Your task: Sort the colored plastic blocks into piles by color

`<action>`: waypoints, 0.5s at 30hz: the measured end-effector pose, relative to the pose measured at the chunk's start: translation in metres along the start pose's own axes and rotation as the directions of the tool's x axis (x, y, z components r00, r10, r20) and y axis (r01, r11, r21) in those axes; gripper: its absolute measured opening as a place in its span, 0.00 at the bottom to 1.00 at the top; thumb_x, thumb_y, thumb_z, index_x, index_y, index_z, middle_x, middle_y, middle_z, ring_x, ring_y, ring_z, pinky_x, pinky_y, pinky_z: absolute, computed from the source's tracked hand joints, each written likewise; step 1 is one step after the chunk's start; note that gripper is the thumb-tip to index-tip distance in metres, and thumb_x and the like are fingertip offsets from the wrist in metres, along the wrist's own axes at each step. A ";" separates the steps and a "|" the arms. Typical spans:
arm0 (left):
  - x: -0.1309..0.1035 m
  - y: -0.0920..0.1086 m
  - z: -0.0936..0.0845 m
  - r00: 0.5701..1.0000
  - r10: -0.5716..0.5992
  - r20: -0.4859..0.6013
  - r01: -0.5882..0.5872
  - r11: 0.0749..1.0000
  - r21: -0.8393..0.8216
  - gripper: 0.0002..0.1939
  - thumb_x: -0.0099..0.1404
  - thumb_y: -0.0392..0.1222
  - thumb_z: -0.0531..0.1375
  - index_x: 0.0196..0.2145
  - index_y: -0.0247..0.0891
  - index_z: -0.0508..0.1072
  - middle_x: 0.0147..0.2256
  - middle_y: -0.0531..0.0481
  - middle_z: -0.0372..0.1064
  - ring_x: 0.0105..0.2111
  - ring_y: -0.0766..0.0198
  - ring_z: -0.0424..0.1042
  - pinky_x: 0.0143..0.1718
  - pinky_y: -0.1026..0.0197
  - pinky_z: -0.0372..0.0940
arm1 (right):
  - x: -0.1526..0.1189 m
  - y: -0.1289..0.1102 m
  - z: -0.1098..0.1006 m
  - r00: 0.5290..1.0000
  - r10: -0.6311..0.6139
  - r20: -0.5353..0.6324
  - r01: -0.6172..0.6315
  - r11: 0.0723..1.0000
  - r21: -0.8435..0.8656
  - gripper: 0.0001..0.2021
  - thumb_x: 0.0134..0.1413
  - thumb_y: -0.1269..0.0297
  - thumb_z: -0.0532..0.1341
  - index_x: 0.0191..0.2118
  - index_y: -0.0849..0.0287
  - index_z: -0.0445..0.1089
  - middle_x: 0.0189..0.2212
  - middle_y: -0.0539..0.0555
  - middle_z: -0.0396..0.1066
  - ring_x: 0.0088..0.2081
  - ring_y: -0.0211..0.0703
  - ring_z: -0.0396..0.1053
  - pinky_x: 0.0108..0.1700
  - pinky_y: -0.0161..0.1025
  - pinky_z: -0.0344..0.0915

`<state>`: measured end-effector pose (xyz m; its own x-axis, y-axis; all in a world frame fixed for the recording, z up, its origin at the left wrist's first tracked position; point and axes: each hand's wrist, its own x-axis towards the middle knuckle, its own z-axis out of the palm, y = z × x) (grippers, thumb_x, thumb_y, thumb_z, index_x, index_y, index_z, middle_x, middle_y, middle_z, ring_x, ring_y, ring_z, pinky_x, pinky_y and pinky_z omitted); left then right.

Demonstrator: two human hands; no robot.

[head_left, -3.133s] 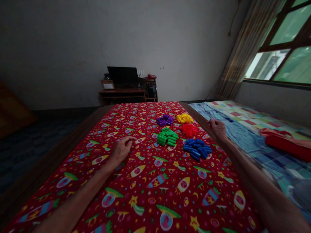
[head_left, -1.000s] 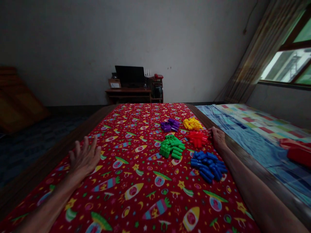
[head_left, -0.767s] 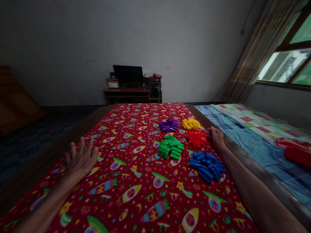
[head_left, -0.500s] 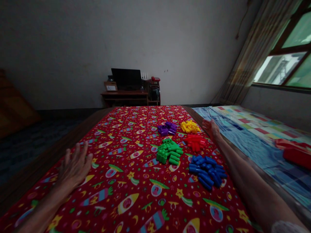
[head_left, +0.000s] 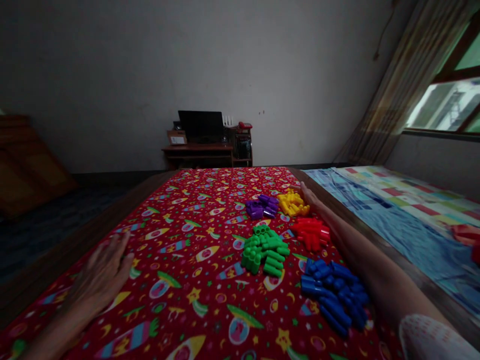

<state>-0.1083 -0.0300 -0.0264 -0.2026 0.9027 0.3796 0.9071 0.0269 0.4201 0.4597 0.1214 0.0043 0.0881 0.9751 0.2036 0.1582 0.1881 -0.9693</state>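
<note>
My left hand (head_left: 98,274) lies spread over the left side of the red patterned tablecloth (head_left: 180,280), with nothing in it. At the far right, my right hand (head_left: 308,196) reaches along the edge and stands beside the pile of yellow plastic pieces (head_left: 292,203). Its fingers stretch out behind that pile, partly hidden, and whether they touch it I cannot tell. Nearer along my right forearm sit red pieces (head_left: 312,234) and blue tube-shaped pieces (head_left: 333,295). Green tubes (head_left: 265,250) are heaped left of these, and purple pieces (head_left: 261,206) lie left of the yellow ones.
Beyond the table a desk (head_left: 198,149) carries a monitor (head_left: 201,126), a cardboard box (head_left: 177,137) and a red telephone (head_left: 245,125). To the right is a bed with a blue cover (head_left: 367,220). A wooden cabinet (head_left: 32,165) stands at the left.
My right hand has shifted left, from outside the table's edge to the yellow pile. The piles appear lower and larger as the view has moved. My left hand stays spread on the cloth.
</note>
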 end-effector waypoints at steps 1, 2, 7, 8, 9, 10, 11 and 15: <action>0.001 -0.002 0.001 1.000 0.016 0.021 -0.016 1.000 0.027 0.43 0.56 0.58 0.46 0.65 0.31 0.55 0.64 0.40 0.54 0.66 0.52 0.49 0.67 0.52 0.40 | 0.000 -0.002 0.009 0.997 0.018 0.075 -0.020 1.000 0.015 0.29 0.53 0.35 0.52 0.40 0.54 0.78 0.34 0.55 0.79 0.41 0.51 0.75 0.44 0.46 0.72; 0.001 -0.004 0.002 0.999 0.021 0.037 -0.023 0.998 0.054 0.43 0.57 0.58 0.45 0.65 0.29 0.55 0.65 0.39 0.53 0.66 0.51 0.49 0.67 0.51 0.39 | 0.000 -0.004 0.019 0.988 0.030 0.149 -0.036 0.999 0.036 0.30 0.53 0.35 0.52 0.42 0.54 0.77 0.37 0.54 0.78 0.43 0.51 0.75 0.47 0.47 0.71; 0.000 -0.006 0.004 0.998 0.025 0.052 -0.032 0.988 0.148 0.42 0.60 0.57 0.42 0.65 0.26 0.54 0.65 0.34 0.52 0.66 0.49 0.48 0.67 0.50 0.41 | 0.007 -0.016 0.075 0.938 -0.015 0.347 -0.014 0.996 0.083 0.33 0.51 0.32 0.52 0.48 0.52 0.75 0.49 0.53 0.75 0.53 0.53 0.69 0.57 0.53 0.63; -0.001 -0.005 0.004 0.998 0.028 0.050 -0.035 0.987 0.157 0.41 0.61 0.56 0.42 0.65 0.26 0.55 0.65 0.34 0.52 0.66 0.49 0.48 0.67 0.50 0.41 | 0.007 -0.021 0.086 0.917 -0.020 0.399 -0.009 0.997 0.073 0.34 0.50 0.31 0.52 0.49 0.52 0.75 0.51 0.54 0.74 0.54 0.55 0.68 0.59 0.55 0.60; -0.002 -0.003 0.004 0.998 0.032 0.048 -0.039 0.986 0.163 0.40 0.61 0.55 0.42 0.65 0.26 0.55 0.64 0.35 0.53 0.66 0.49 0.49 0.67 0.50 0.42 | 0.005 -0.026 0.096 0.888 -0.032 0.458 0.006 0.998 0.057 0.35 0.49 0.30 0.52 0.49 0.52 0.75 0.52 0.54 0.73 0.56 0.56 0.66 0.60 0.56 0.58; -0.003 -0.001 0.003 0.998 0.034 0.046 -0.041 0.985 0.166 0.40 0.62 0.55 0.42 0.65 0.27 0.55 0.64 0.35 0.53 0.66 0.49 0.49 0.66 0.50 0.42 | 0.002 -0.032 0.106 0.855 -0.050 0.516 0.037 0.999 0.035 0.36 0.49 0.29 0.52 0.50 0.52 0.75 0.53 0.54 0.71 0.58 0.56 0.64 0.62 0.56 0.55; -0.004 0.001 0.003 0.998 0.036 0.046 -0.043 0.985 0.169 0.39 0.62 0.54 0.42 0.65 0.27 0.55 0.64 0.35 0.53 0.66 0.49 0.49 0.66 0.50 0.42 | -0.003 -0.039 0.117 0.820 -0.071 0.567 0.082 0.997 0.006 0.37 0.48 0.29 0.52 0.50 0.52 0.75 0.55 0.53 0.70 0.59 0.56 0.63 0.63 0.56 0.53; -0.006 0.005 0.003 0.998 0.027 0.059 -0.038 0.982 0.187 0.37 0.63 0.52 0.43 0.65 0.28 0.55 0.64 0.35 0.53 0.66 0.47 0.49 0.65 0.48 0.44 | -0.027 -0.066 0.154 0.668 -0.106 0.736 0.240 0.967 -0.079 0.38 0.47 0.28 0.51 0.50 0.52 0.75 0.54 0.53 0.71 0.59 0.55 0.63 0.64 0.53 0.52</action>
<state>-0.1010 -0.0341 -0.0293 -0.1556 0.9267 0.3419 0.9671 0.0724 0.2439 0.2959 0.1009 0.0416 -0.6819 0.7184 0.1375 0.2518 0.4071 -0.8780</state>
